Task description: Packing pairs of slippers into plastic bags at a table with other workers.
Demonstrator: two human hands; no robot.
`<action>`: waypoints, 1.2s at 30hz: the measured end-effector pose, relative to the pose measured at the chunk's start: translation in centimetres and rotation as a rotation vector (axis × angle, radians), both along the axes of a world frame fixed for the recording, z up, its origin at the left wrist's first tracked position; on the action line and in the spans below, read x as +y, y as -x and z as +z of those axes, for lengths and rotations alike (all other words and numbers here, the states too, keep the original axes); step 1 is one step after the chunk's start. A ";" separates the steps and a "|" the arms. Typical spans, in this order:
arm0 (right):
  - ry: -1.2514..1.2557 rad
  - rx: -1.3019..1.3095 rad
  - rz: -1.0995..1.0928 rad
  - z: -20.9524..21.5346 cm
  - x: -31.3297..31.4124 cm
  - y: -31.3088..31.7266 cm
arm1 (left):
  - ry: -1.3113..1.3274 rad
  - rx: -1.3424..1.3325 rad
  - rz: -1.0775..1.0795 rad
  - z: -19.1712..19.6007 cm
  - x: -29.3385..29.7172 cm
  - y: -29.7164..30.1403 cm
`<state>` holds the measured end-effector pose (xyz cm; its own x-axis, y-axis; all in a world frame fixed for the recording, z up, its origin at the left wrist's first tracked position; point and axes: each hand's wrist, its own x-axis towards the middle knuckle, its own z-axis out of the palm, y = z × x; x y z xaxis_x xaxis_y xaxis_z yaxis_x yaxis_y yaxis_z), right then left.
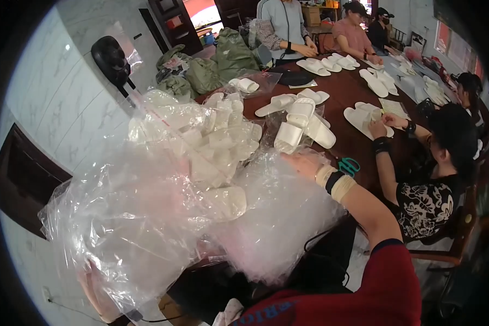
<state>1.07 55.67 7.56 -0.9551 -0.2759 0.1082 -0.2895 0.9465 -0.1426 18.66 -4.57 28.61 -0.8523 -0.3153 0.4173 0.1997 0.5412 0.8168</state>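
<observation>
A big clear plastic bag [146, 217] full of white slippers fills the left and middle of the view. My left hand [95, 290] grips the bag's lower end from underneath, seen through the plastic. My right hand [304, 163], with a band on the wrist, rests on the crumpled plastic at the bag's far edge, next to a pile of white slippers [299, 122] on the dark wooden table [348, 87]. Whether its fingers hold the plastic I cannot tell.
Green-handled scissors [349, 165] lie just right of my right wrist. A person [434, 185] sits close on my right handling slippers; several more people work at the table's far end. Green sacks [228, 60] and a black fan [111, 57] stand at the back left.
</observation>
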 end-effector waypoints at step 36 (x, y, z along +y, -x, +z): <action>-0.027 0.239 0.280 -0.2 -4.5 -14.0 | -0.336 0.075 -0.185 -2.4 -4.1 -2.5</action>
